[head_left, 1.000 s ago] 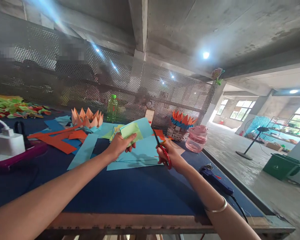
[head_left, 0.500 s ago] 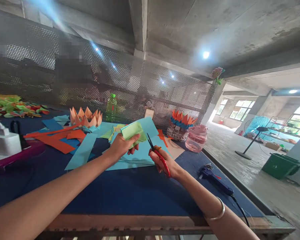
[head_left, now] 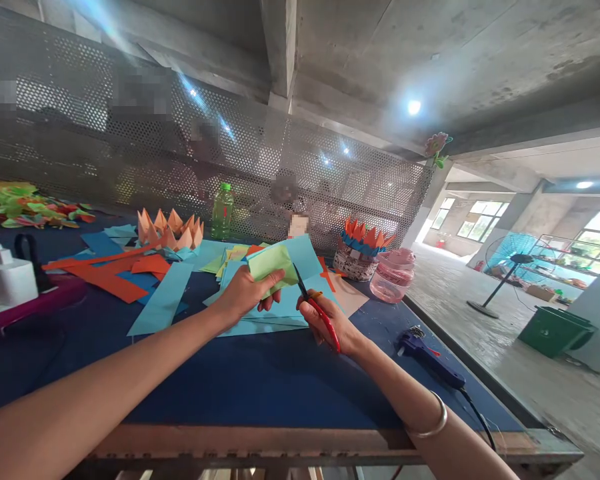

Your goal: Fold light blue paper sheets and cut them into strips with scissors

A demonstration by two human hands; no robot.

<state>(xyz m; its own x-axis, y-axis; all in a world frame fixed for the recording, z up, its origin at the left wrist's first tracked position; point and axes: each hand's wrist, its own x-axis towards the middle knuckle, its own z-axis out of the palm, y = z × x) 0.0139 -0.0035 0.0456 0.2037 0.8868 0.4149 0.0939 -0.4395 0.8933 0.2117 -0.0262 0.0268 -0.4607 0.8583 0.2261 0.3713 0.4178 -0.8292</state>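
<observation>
My left hand (head_left: 245, 293) pinches a folded light green paper (head_left: 269, 268) above the table. My right hand (head_left: 325, 325) grips red-handled scissors (head_left: 320, 313), their closed blades (head_left: 300, 283) angled up, a short gap from the green paper. Beneath both hands lie loose light blue paper sheets (head_left: 280, 310) on the dark blue table top (head_left: 230, 380). Orange paper strips (head_left: 113, 287) and a folded orange paper crown (head_left: 166, 230) sit to the left.
A blue glue gun (head_left: 425, 353) lies right of my right arm, its black cord trailing off the table. A white charger (head_left: 3, 283) sits at far left. A green bottle (head_left: 223, 212), woven basket (head_left: 355, 265) and pink jar (head_left: 393, 280) stand along the perforated metal screen (head_left: 230, 133).
My right hand has moved left and the scissors now sit closer to the green paper. My left hand has shifted slightly right, and the whole view has tilted a little.
</observation>
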